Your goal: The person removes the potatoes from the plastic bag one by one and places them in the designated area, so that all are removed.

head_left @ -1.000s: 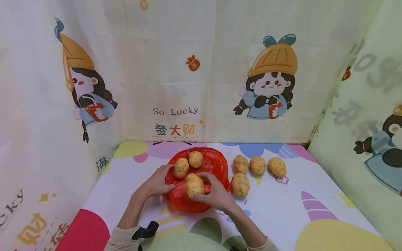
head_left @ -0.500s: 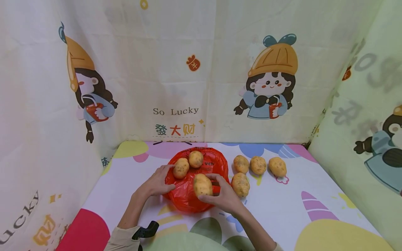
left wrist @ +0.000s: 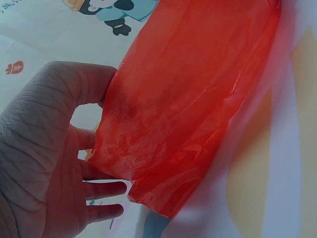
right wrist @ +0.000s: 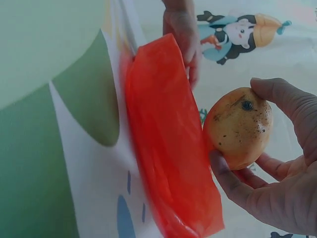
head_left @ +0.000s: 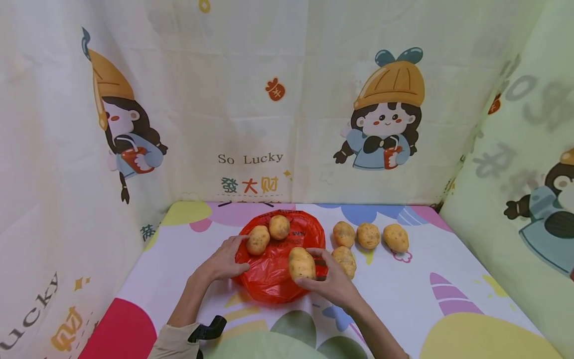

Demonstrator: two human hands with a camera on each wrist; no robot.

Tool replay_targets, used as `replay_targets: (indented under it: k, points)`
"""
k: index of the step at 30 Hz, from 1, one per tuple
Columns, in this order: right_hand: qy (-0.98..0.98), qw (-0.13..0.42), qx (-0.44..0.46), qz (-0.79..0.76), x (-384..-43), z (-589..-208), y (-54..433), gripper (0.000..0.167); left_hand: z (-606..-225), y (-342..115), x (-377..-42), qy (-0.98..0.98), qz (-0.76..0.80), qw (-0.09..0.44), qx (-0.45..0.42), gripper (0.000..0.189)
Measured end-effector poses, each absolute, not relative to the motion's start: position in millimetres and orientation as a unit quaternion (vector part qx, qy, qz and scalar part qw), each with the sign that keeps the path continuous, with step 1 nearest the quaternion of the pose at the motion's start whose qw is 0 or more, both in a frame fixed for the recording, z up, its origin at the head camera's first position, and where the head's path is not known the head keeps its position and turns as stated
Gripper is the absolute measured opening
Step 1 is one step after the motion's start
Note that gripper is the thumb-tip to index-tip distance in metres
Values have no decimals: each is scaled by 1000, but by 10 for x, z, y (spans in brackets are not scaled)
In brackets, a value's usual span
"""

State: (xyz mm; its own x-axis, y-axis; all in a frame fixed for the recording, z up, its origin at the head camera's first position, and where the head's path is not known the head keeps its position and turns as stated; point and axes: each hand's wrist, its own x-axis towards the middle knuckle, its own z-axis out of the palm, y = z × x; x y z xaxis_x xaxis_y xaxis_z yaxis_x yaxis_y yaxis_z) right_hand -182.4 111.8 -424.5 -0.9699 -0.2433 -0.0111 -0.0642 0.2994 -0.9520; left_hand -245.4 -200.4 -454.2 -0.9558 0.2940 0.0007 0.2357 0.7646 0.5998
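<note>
A red plastic bag (head_left: 269,280) stands with its mouth wide, two potatoes (head_left: 257,241) visible inside it. At its left side is my left hand (head_left: 222,259), fingers spread and the thumb reaching over the rim. In the left wrist view the thumb tip passes behind the red bag wall (left wrist: 168,109), while two fingers extend fairly straight. Above the right part of the bag, my right hand (head_left: 335,283) pinches a potato (head_left: 302,263) between thumb and fingers. That potato (right wrist: 237,129) shows dark specks in the right wrist view, level with the bag's upper edge.
Several potatoes lie on the table right of the bag: three in a back row, including one at the far right (head_left: 396,238), and one nearer (head_left: 344,261), partly behind my right hand. A printed cloth (head_left: 323,124) closes off the back and sides.
My right hand has moved rightward with its potato, from over the middle of the bag toward its right rim. My left hand and the other potatoes have stayed in place.
</note>
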Motion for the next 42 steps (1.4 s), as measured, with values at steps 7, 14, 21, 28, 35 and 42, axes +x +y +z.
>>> replay_targets:
  k: [7, 14, 21, 28, 35, 42]
  points:
    - [804, 64, -92, -584, -1863, -4245, 1257, 72, -4539, -1999, -2449, 939, 314, 55, 131, 80]
    - [812, 40, -75, -578, -1898, -4269, 1399, 75, -4538, -1994, -2456, 938, 316, 54, 129, 81]
    - [833, 17, -53, -551, -1945, -4283, 1550, 73, -4551, -1994, -2458, 939, 315, 51, 132, 81]
    - [835, 2, -54, -547, -1933, -4233, 1693, 75, -4555, -1986, -2454, 938, 318, 53, 128, 81]
    - [847, -6, -42, -530, -1952, -4217, 1825, 77, -4547, -1984, -2451, 939, 316, 52, 128, 82]
    - [852, -15, -34, -522, -1966, -4221, 1967, 81, -4554, -1983, -2448, 938, 317, 53, 128, 81]
